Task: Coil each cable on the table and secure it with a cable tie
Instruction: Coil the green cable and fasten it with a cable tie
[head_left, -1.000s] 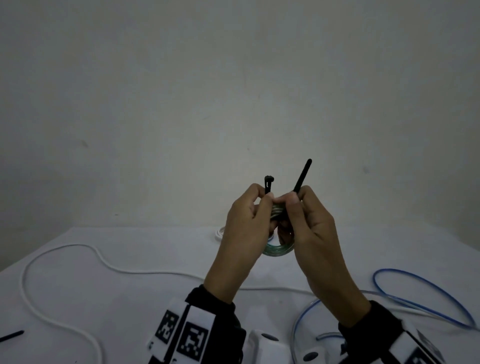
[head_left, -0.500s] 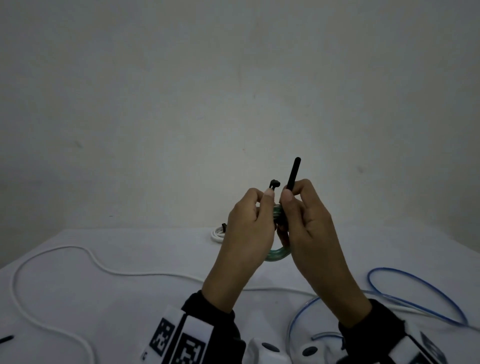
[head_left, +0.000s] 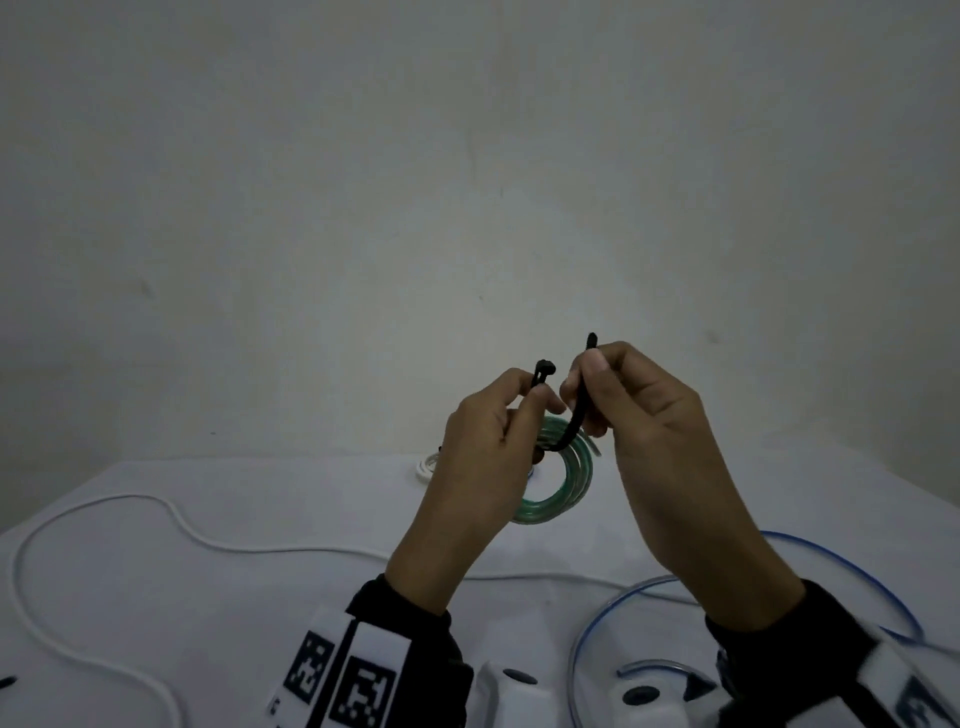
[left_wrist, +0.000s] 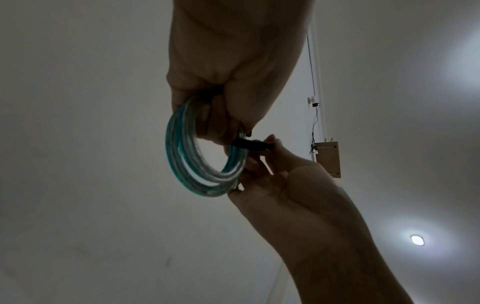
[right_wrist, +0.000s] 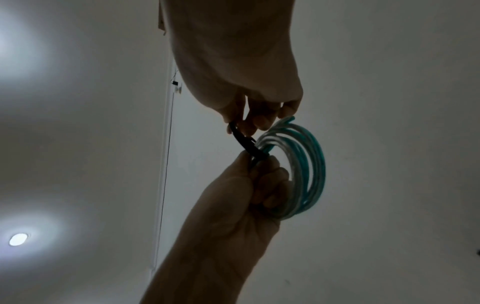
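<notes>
Left hand (head_left: 483, 441): grips coil (head_left: 558, 483) above bench (head_left: 156, 571), pinching tie (head_left: 569, 426) head, upright. Right hand (head_left: 639, 415): pinches tie tail, just right of head, pointing up. Likely next: bend tail leftward into head.

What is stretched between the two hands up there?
In the head view, a black cable tie runs between left hand and right hand, looped under the green cable coil.

Looked like a bare indoor room: plain white wall (head_left: 467, 182), table (head_left: 156, 597) under white cloth strewn with cables, round ceiling light (left_wrist: 417, 239), wall-mounted box (left_wrist: 327, 159).
</notes>
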